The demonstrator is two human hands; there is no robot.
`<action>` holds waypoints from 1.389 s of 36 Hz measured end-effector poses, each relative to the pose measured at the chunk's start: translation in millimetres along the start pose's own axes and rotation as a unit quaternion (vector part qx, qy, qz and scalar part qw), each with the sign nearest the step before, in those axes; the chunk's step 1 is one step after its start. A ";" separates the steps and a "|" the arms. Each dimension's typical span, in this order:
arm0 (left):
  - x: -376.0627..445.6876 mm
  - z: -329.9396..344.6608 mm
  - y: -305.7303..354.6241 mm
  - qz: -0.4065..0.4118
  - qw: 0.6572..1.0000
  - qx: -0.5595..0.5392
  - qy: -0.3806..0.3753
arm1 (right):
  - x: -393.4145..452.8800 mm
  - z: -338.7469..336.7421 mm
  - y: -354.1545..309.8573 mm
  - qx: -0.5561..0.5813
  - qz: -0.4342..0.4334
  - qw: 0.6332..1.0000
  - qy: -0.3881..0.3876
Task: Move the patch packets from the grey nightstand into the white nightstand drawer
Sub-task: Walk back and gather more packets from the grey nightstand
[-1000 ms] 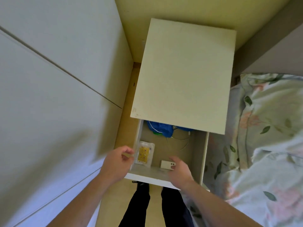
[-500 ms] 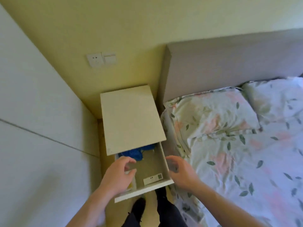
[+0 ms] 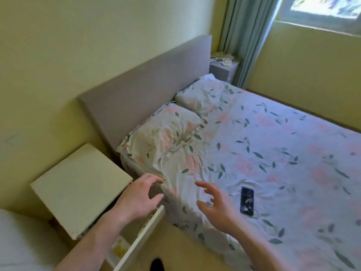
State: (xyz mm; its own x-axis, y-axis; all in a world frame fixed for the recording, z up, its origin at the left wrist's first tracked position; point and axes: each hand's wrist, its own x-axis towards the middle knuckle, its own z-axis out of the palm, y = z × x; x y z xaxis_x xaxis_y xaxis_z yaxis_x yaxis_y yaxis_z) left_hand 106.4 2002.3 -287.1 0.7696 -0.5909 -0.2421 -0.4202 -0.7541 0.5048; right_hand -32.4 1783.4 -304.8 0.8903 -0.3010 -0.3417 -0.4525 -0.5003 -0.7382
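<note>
In the head view, one patch packet (image 3: 119, 249) lies in the open white nightstand drawer (image 3: 139, 239) below the empty, loosely spread hands, left hand (image 3: 136, 198) and right hand (image 3: 216, 204); more packets (image 3: 222, 59) seemingly wait on the grey nightstand (image 3: 221, 70) far beyond them.

**Surroundings, non-task items**

Bed (image 3: 273, 153) with floral sheet; two matching pillows (image 3: 166, 137) lie against a grey-brown headboard (image 3: 146, 85). Dark phone (image 3: 247, 201) lies flat on the sheet. Green curtain (image 3: 248, 36) hangs beside a window (image 3: 322, 8). Walls yellow.
</note>
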 end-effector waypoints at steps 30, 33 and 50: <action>-63.5 366.4 692.8 0.456 0.876 0.099 -0.126 | -507.8 -410.0 450.6 0.049 0.235 0.894 0.379; -62.0 400.8 745.0 0.465 0.869 0.092 -0.141 | -533.8 -448.9 481.8 0.049 0.251 0.883 0.394; -138.5 598.3 1072.4 0.588 0.788 0.072 -0.166 | -719.1 -628.2 680.8 0.051 0.291 0.829 0.475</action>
State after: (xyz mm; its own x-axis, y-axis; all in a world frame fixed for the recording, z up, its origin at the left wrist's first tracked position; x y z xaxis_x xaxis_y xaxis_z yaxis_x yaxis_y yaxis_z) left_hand -738.5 1104.0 -208.0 -0.3516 -0.9298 0.1085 -0.8174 0.3615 0.4485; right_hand -1012.8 1149.3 -196.3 0.0594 -0.9950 -0.0808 -0.7418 0.0102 -0.6705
